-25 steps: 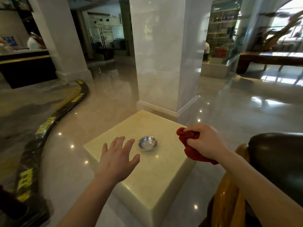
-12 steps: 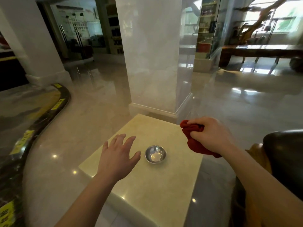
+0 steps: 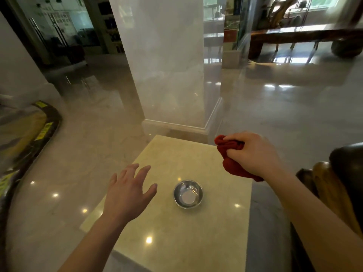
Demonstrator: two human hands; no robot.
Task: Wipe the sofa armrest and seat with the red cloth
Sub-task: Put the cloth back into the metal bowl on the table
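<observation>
Now, right hand (image 3: pixel 253 154): curled into a tight fist round the red cloth (image 3: pixel 233 167), knuckles up, held in the air over the far right edge of the table (image 3: pixel 176 232). The bare forearm runs back to the lower right, crossing in front of the sofa.
Red cloth: bunched in that fist. One wad pokes out past the fingers on the left and a fold hangs below the palm. It touches neither table nor sofa.
Left hand (image 3: pixel 129 191): palm down, fingers straight and spread, thumb out to the right, holding nothing. It is over the near left part of the table; I cannot tell whether it rests on the stone or floats above it.
Bowl (image 3: pixel 188 193): small, shiny metal, upright on the table just right of the left thumb and apart from it. Only bright reflections show inside; whether any liquid lies there I cannot tell.
Table: a pale yellow polished stone block with lamp glints on top.
Sofa armrest (image 3: pixel 332 195): amber wood at the right edge of view, with a dark cushion (image 3: pixel 349 160) above it.
Pillar (image 3: pixel 163 65): white marble, standing just beyond the table on the glossy floor (image 3: pixel 294 114).
</observation>
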